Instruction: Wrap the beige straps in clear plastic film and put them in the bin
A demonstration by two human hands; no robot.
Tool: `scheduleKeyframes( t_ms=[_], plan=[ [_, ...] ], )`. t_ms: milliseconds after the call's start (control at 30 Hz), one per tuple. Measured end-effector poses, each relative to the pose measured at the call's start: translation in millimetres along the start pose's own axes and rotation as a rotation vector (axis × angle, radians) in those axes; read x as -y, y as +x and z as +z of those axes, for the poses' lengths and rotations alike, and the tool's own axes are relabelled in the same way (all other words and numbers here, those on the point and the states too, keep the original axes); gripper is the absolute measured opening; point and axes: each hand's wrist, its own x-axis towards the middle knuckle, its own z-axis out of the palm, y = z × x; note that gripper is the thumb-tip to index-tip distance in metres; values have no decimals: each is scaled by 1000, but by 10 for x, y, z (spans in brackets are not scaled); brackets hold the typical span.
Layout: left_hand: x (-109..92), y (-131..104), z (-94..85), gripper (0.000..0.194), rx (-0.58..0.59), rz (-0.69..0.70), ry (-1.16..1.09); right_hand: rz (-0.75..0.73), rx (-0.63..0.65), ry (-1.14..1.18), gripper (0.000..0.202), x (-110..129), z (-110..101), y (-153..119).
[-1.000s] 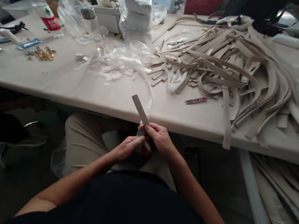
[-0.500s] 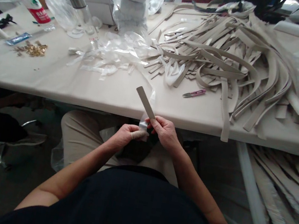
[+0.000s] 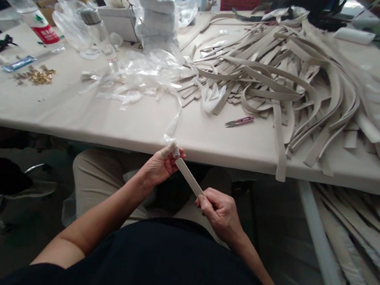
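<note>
My right hand (image 3: 220,212) is closed round the lower end of a flat beige strap (image 3: 189,176), which slants up to the left. Its rounded tip lies beside the fingers of my left hand (image 3: 161,167). A thin white plastic film (image 3: 174,125) is pinched between my left thumb, which has a pale covering on it, and my fingers. That film trails onto the table's front edge (image 3: 120,141). Purple-handled thread snips (image 3: 239,121) rest on the tabletop beyond my hands.
A large heap of beige straps (image 3: 277,79) covers the right of the table. Crumpled clear plastic (image 3: 147,69), a glass jar (image 3: 98,25), a bottle (image 3: 43,28) and small gold pieces (image 3: 41,75) stand or lie further left. Another person's arm shows at the far left.
My right hand has moved down and right with the strap, so its tip is now by my left hand. My left hand has risen toward the table edge with the film.
</note>
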Motion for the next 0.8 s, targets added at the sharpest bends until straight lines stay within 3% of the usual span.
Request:
scheduleKeyframes(
  t_ms=[267, 533, 667, 800],
  plan=[
    [74, -2, -30, 21, 36, -5, 25, 8, -43, 17, 39, -56, 14, 47],
    [309, -80, -82, 48, 109, 31, 93, 64, -50, 32, 43, -84, 116, 265],
    [168, -78, -167, 50, 42, 145, 56, 109, 42, 187, 35, -49, 68, 252],
    [75, -128, -250, 52, -3, 219, 51, 113, 78, 250, 47, -83, 92, 214]
  ],
)
